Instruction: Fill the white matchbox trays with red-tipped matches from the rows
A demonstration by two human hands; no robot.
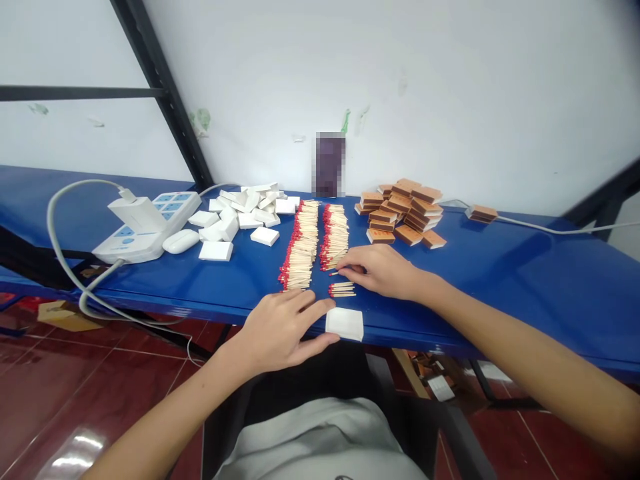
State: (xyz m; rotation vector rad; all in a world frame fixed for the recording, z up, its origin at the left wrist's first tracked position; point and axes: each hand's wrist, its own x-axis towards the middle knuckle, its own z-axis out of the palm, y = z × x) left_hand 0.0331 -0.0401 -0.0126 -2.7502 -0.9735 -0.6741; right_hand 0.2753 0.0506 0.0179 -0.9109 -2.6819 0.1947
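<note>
My right hand [383,272] is closed in a pinch on a single match, its red head poking out to the left of the fingertips. Just below it, a short row of red-headed matches [343,289] lies side by side. At the table's front edge sits a small white matchbox tray [345,323]. The thumb and index finger of my left hand [285,327] grip its left end. Two long heaps of matches, a left one [301,247] and a right one [335,233], stretch away from me with the heads pointing left.
White matchbox trays [250,210] are piled at the back left, beside a white power strip [173,207] with a charger and cable. Brown matchbox sleeves [405,207] are stacked at the back right. A pixelated dark upright object [329,165] stands against the wall.
</note>
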